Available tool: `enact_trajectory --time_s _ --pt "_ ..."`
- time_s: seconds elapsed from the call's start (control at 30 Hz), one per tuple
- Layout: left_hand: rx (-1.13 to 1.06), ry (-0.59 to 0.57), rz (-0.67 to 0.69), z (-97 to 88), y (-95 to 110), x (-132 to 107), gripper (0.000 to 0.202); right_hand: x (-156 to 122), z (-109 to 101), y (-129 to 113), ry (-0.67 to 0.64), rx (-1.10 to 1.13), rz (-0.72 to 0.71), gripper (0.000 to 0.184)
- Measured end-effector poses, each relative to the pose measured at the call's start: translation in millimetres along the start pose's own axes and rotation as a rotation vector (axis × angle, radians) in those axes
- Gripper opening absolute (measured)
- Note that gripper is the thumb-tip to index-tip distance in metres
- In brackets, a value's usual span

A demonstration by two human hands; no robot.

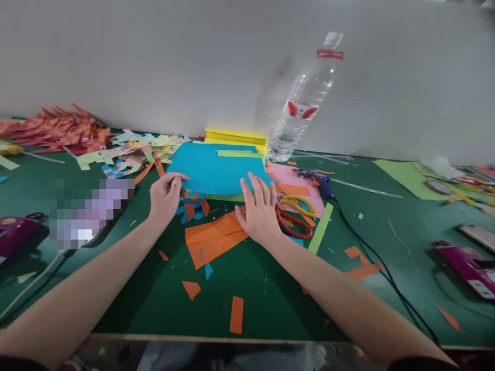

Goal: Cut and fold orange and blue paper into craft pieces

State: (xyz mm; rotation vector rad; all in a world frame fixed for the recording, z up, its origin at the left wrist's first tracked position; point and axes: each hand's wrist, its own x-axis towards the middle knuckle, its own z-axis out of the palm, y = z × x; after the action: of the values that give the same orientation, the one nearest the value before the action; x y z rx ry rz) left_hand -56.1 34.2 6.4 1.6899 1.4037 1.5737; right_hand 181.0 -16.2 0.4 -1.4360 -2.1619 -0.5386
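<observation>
A blue sheet of paper (216,170) lies toward the back of the table, with a light green strip (237,153) on its far part. My left hand (165,193) pinches the sheet's near left corner between thumb and fingers. At its near right edge, my right hand (261,208) rests with fingers stretched out and spread, fingertips on or just over the blue paper. Folded orange paper (216,234) sits below the blue sheet, partly under my right hand. Red-handled scissors (296,226) and yellow-handled scissors (303,203) lie just right of that hand.
A clear plastic bottle (299,105) stands at the back. A glue gun (317,180) trails a black cord (359,239) on the right. Woven paper pieces (62,129) are heaped at back left. A purple power strip (469,265) lies at right; orange scraps (236,314) are scattered in front.
</observation>
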Motion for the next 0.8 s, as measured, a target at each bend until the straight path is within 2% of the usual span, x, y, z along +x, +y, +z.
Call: enact_trajectory --time_s 0.13,0.33,0.53,0.67,0.8 --pt "-0.004 -0.034 -0.001 1.3 1 -2 0.021 4 6 -3 -0.028 0.018 0.081 0.059" --pt "-0.009 -0.050 -0.011 0.3 4 -3 0.021 3 12 1 -0.066 0.088 0.092 0.057" --pt "-0.037 -0.047 -0.030 -0.5 8 -4 0.021 4 13 14 -0.011 0.156 0.163 0.054" --pt "-0.027 -0.069 -0.010 -0.2 9 -6 0.021 4 15 20 0.044 0.217 0.163 0.047" --pt "-0.013 -0.067 0.011 -0.6 9 -8 0.021 0 13 23 0.034 0.266 0.142 0.039"
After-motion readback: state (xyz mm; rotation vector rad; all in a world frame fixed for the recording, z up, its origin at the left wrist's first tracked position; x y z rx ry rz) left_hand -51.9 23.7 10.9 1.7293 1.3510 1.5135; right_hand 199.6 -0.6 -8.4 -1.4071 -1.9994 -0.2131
